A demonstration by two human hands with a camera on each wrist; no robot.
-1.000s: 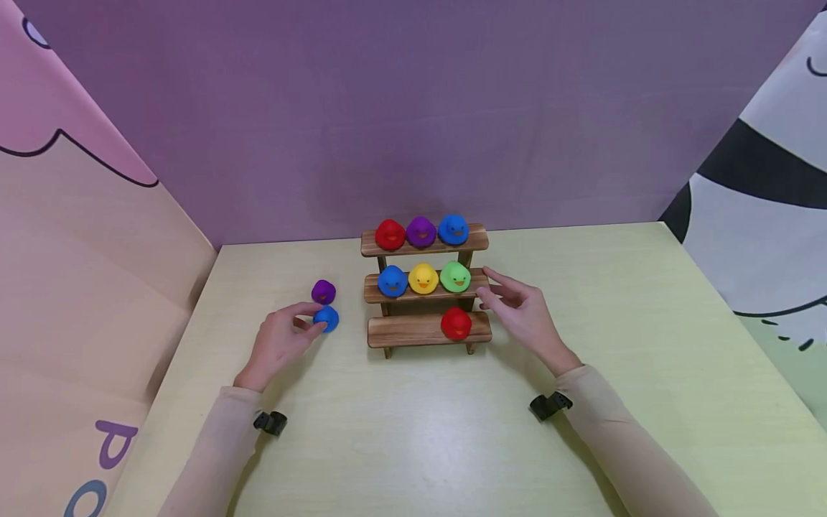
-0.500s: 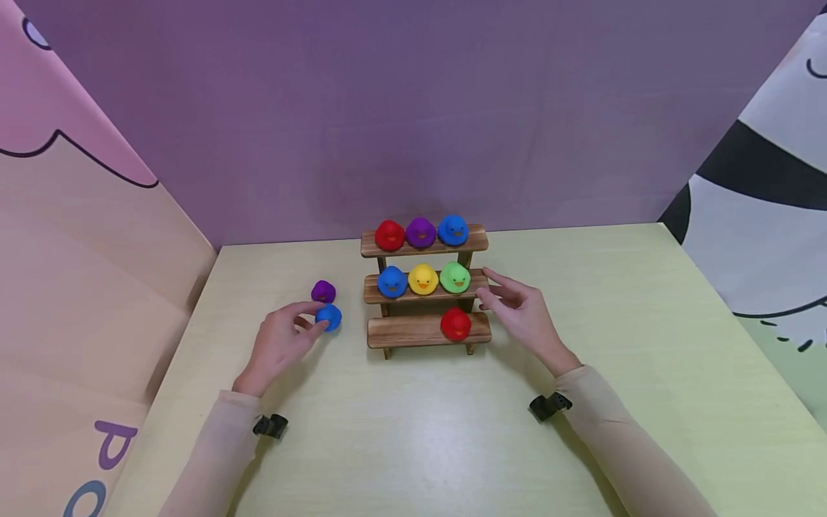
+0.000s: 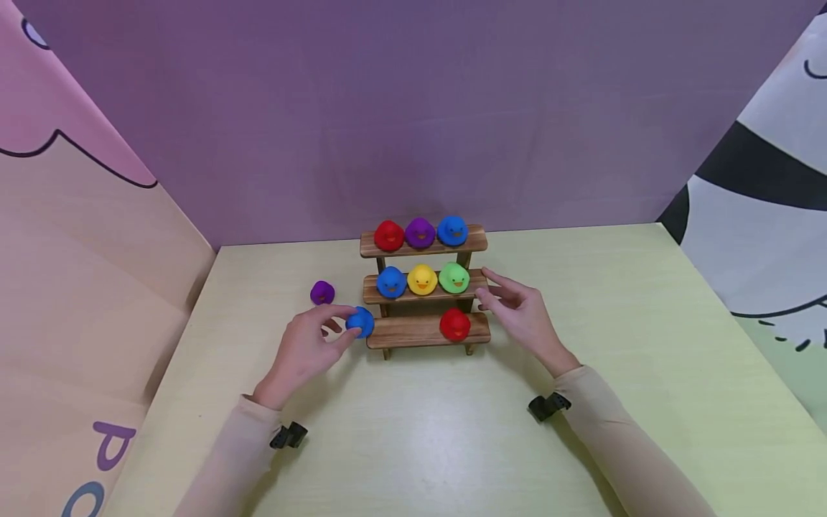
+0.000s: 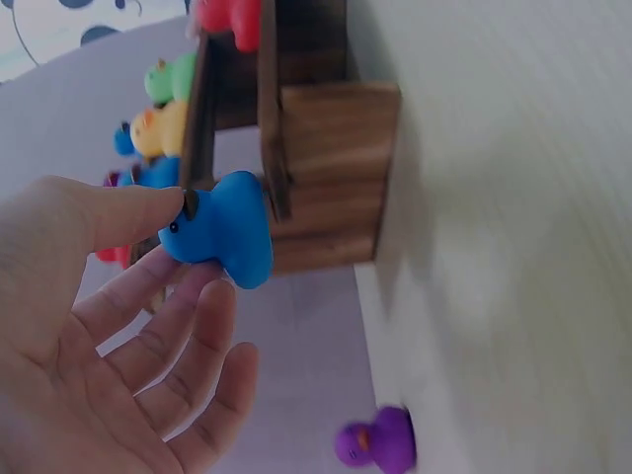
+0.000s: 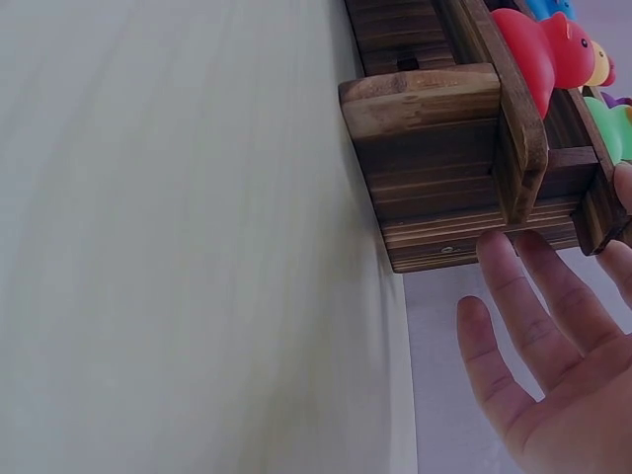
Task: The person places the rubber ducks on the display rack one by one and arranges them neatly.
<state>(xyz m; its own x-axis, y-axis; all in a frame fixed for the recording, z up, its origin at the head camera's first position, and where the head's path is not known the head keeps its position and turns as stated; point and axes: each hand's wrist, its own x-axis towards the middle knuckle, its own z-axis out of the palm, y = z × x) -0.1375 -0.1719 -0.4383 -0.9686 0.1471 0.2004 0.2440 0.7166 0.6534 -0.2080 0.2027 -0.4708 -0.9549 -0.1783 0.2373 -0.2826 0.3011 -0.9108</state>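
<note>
My left hand (image 3: 309, 352) pinches a blue rubber duck (image 3: 360, 323) between thumb and fingers, off the table, at the left end of the bottom step of a wooden display stand (image 3: 407, 332). In the left wrist view this blue duck (image 4: 225, 227) shows from the side, fingers beneath it. My right hand (image 3: 520, 314) holds the right end of the stand's middle step between thumb and index finger; in the right wrist view its other fingers (image 5: 533, 336) are spread beside the stand. A red duck (image 3: 455, 325) sits at the right of the bottom step.
On the top step stand red (image 3: 389, 235), purple (image 3: 420, 233) and blue (image 3: 452, 231) ducks. Blue (image 3: 391, 282), yellow (image 3: 423, 279) and green (image 3: 454, 278) ducks fill the middle step. A purple duck (image 3: 322, 292) rests on the table left of the stand. A purple backdrop (image 3: 413, 115) rises behind.
My left hand has carried the blue duck rightward, from beside the purple duck on the table to the stand's bottom step. The right hand has stayed at the stand.
</note>
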